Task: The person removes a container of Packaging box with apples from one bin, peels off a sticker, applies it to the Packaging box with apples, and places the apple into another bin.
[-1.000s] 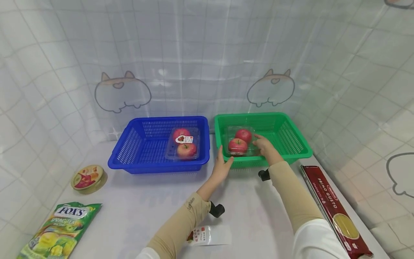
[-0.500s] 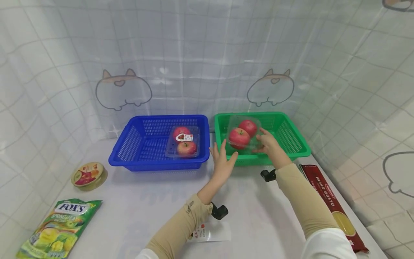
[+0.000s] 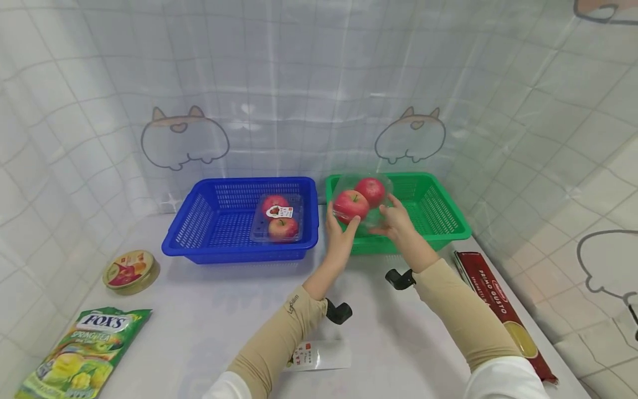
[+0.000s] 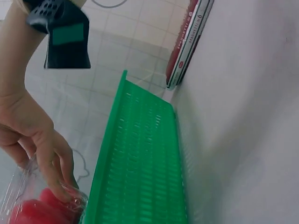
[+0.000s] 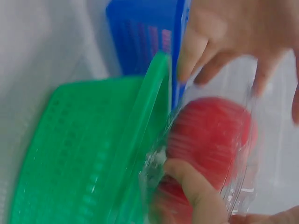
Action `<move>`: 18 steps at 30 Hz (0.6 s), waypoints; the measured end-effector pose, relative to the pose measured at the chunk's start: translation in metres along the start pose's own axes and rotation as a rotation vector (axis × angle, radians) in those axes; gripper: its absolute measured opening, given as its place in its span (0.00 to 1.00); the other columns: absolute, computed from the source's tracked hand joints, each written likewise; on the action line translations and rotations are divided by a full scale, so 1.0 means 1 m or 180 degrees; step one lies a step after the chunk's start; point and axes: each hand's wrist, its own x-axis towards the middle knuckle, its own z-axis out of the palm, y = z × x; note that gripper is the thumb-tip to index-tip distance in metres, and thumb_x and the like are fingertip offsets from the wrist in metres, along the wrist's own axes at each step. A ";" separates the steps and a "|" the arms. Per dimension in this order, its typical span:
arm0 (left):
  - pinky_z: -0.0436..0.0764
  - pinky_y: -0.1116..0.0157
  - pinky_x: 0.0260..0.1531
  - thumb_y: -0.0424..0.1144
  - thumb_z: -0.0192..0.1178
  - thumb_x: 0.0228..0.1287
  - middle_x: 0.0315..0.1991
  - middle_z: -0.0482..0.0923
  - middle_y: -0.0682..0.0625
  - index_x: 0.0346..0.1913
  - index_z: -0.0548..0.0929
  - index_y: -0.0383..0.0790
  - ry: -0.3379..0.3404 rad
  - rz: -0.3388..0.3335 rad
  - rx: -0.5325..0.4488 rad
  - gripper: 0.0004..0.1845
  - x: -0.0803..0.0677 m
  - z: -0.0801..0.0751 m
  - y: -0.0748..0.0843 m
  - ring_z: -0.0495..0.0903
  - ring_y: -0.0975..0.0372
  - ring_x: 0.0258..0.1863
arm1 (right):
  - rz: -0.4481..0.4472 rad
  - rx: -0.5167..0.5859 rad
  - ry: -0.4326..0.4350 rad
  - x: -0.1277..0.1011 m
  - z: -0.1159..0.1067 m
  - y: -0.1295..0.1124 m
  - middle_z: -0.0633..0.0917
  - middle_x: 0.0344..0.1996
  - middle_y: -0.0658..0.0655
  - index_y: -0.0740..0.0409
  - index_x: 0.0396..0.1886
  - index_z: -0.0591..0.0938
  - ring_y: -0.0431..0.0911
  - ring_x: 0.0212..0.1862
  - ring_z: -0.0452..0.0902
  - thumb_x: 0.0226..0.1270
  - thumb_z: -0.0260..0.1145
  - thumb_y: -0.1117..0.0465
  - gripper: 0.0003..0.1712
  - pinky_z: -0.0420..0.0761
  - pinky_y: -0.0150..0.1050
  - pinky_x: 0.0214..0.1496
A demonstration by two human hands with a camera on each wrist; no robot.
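A person held a clear plastic pack of two red apples in the air, above the near left corner of a green basket on a white worktop. The left hand gripped the pack's left end, its fingers curled up against the plastic. The right hand gripped the right end, thumb and fingers pinching the wrap. The pack therefore lay between the two hands, its long axis running from near left to far right, with one apple behind the other. Both hands were equally close to it. A blue basket stood just left of the green one, holding a second apple pack.
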 end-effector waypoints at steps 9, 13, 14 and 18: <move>0.70 0.51 0.56 0.47 0.55 0.64 0.70 0.39 0.42 0.72 0.38 0.49 0.0286 0.0086 -0.0190 0.44 0.001 -0.010 0.008 0.52 0.52 0.66 | -0.0176 -0.0110 0.0047 -0.022 0.021 0.010 0.46 0.71 0.58 0.40 0.73 0.42 0.61 0.70 0.43 0.72 0.46 0.65 0.37 0.71 0.59 0.53; 0.80 0.54 0.40 0.45 0.55 0.64 0.66 0.44 0.39 0.72 0.41 0.51 0.0462 -0.0002 -0.0375 0.41 0.001 -0.015 0.013 0.65 0.50 0.56 | -0.0240 -0.0229 -0.0030 -0.031 0.026 0.012 0.50 0.70 0.59 0.40 0.73 0.42 0.61 0.69 0.48 0.72 0.48 0.63 0.37 0.75 0.55 0.50; 0.80 0.54 0.39 0.44 0.55 0.64 0.66 0.45 0.39 0.71 0.42 0.52 0.0491 -0.0024 -0.0418 0.40 0.002 -0.016 0.014 0.67 0.50 0.54 | -0.0265 -0.0269 -0.0044 -0.032 0.027 0.013 0.51 0.70 0.59 0.41 0.73 0.42 0.61 0.69 0.50 0.72 0.48 0.62 0.37 0.76 0.55 0.49; 0.80 0.52 0.37 0.41 0.55 0.62 0.64 0.47 0.38 0.70 0.45 0.52 0.0561 -0.0094 -0.0468 0.38 0.002 -0.020 0.017 0.70 0.52 0.48 | -0.0372 -0.0390 -0.0051 -0.034 0.028 0.018 0.54 0.67 0.61 0.42 0.73 0.43 0.60 0.66 0.55 0.72 0.50 0.61 0.37 0.77 0.53 0.49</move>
